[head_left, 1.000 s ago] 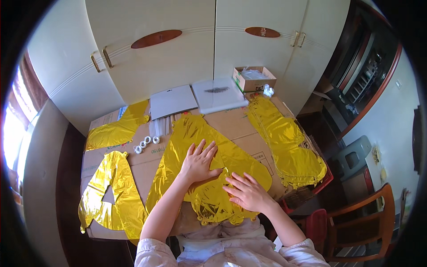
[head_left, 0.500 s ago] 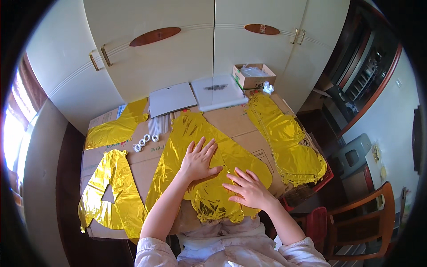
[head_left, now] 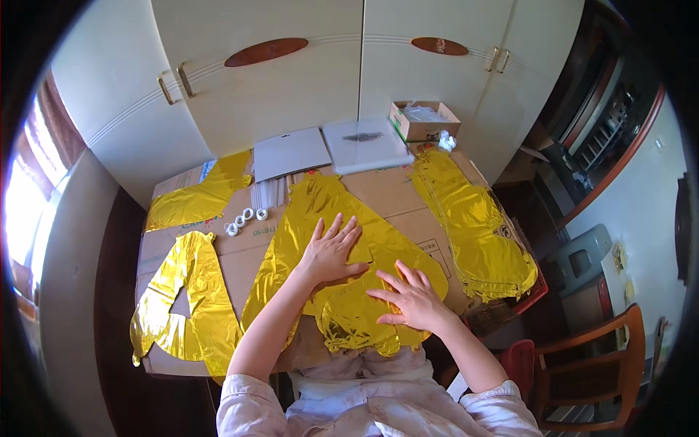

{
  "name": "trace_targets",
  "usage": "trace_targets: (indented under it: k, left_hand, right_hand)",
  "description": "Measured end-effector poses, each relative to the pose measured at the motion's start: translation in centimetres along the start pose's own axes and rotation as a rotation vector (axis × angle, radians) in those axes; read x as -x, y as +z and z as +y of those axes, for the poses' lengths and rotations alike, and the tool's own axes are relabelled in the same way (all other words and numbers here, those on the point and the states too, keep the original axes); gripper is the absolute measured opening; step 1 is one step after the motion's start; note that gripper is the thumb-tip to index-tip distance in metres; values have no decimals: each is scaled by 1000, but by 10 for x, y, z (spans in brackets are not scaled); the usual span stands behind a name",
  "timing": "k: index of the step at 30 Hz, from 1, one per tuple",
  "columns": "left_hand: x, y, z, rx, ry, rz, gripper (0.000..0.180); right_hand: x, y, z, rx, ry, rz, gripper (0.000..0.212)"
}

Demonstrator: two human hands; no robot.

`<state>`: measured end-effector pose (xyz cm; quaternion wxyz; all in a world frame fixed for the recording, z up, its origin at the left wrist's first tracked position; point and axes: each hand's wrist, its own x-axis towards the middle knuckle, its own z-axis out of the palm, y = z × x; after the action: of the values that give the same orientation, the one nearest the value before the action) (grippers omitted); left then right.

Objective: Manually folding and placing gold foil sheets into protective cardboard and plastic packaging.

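Gold foil balloon (head_left: 320,226) lies flat on cardboard-covered table (head_left: 397,193); left hand (head_left: 331,251) and right hand (head_left: 411,298) both spread, palms pressing on foil.

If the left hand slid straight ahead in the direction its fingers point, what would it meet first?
The left hand lies flat on the gold foil balloon, fingers pointing up and slightly right. Past the foil's edge it would probably cross bare cardboard, then reach the white flat box.

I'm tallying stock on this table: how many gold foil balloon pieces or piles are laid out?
4: one under both hands at centre, one at the near left corner, one at the far left, and a stack along the right edge. Stacked sheets may hide more.
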<state>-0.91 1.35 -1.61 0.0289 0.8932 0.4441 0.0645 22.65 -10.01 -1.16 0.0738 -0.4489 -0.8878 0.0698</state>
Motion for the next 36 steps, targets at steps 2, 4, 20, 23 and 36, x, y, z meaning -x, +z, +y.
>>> trace_targets:
  k: [2,4,20,23,36]
  left_hand:
    - [1,-5,1,13,6,9,91]
    - [4,-13,3,-33,31,50,87]
    - [36,-22,23,176,470,43,46]
    - [35,-20,25,155,453,27,48]
    - [38,-21,27,111,419,30,52]
  right_hand:
    - [1,0,0,-5,-1,3,63]
    - [1,2,1,1,-7,7,63]
    - [2,4,2,73,-17,-20,61]
    - [2,4,2,77,-21,-17,60]
    - [17,-6,-8,64,-108,178,52]
